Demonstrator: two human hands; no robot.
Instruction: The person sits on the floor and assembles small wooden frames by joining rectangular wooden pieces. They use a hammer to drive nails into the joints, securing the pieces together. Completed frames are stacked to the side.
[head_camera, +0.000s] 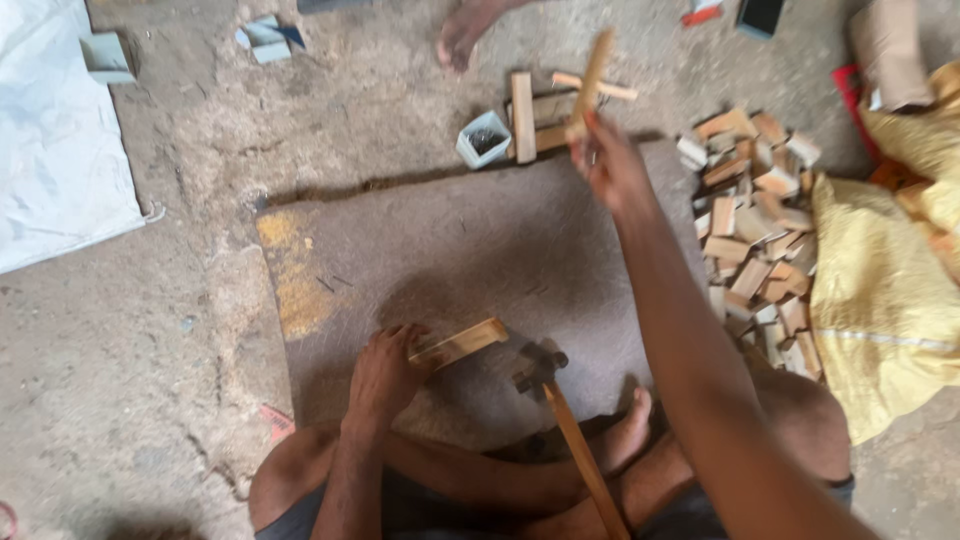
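I sit cross-legged on the floor at a brown mat (470, 250). My left hand (385, 375) presses a short wooden strip (462, 343) against the mat near my knee. My right hand (605, 160) is stretched out far ahead and grips a thin wooden stick (592, 80), held nearly upright above a small stack of wooden pieces (540, 110). A hammer (560, 410) with a wooden handle lies on the mat between my legs, head pointing away, no hand on it.
A heap of small wooden blocks (755, 230) lies right of the mat beside a yellow sack (880, 300). A small grey-white box (484, 138) sits by the stack. Another person's bare foot (465, 30) shows at the top. White sheeting (55, 150) covers the far left.
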